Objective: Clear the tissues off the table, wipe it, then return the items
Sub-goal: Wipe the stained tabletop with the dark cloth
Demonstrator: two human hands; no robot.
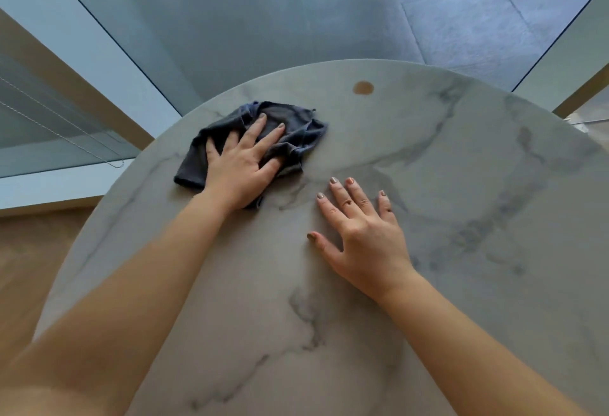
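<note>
- Midway through the wiping step, by the look of it, a person leans over a round marble-patterned desk [428, 217], with no tissues or other items visible on its surface.
- Left hand [242, 165] presses flat, fingers spread and straight, on a crumpled dark grey cloth [296, 125] near the far-left edge of the desk; the cloth lies bunched under the palm rather than gripped.
- Right hand [359, 234] rests palm-down with fingers splayed on the bare surface near the middle of the desk, close beside the cloth but not touching it, apparently bracing the person.
- A small round brown spot [363, 87] sits near the far edge, beyond the cloth; whether it is a stain, an inlay or a fitting cannot be told.
- Risk: the cloth is close to the rim on the left, so a stroke pushed outward could carry it over the edge to the floor.
- Risk: because the cloth is wadded, only part of it meets the surface, which could leave streaks or missed patches, the brown spot among them.
- Risk: weight put through the right hand could leave fresh prints on an area already wiped.
- No brand, label or readable writing appears on the cloth, the desk or anything around them.
</note>
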